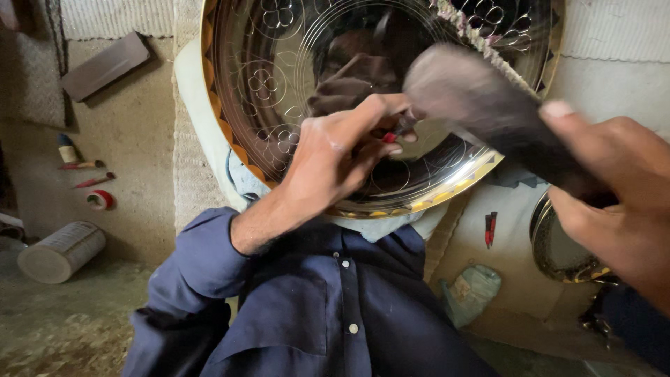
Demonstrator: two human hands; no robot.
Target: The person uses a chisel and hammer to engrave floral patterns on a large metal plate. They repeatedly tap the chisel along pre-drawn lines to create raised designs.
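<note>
Engraved round polished metal tray (279, 84) with a gold scalloped rim leans over my lap, and my left hand (335, 157) lies against its face, fingers pinched shut on a small red-tipped engraving tool (398, 132) set to the metal, while my right hand (614, 188) is wrapped tight around the dark, motion-blurred wooden hammer (488, 105) raised just above that tool. Beside my right wrist lies a second, smaller metal tray (558, 248), half hidden by the hand; a white cylindrical can (59, 251), a red tape roll (101, 200) and a dark flat block (105, 65) lie well apart on the floor. My blue shirt (314, 307) covers the tray's lower edge, its top is cut off, and the tool's tip is too small to make out.
</note>
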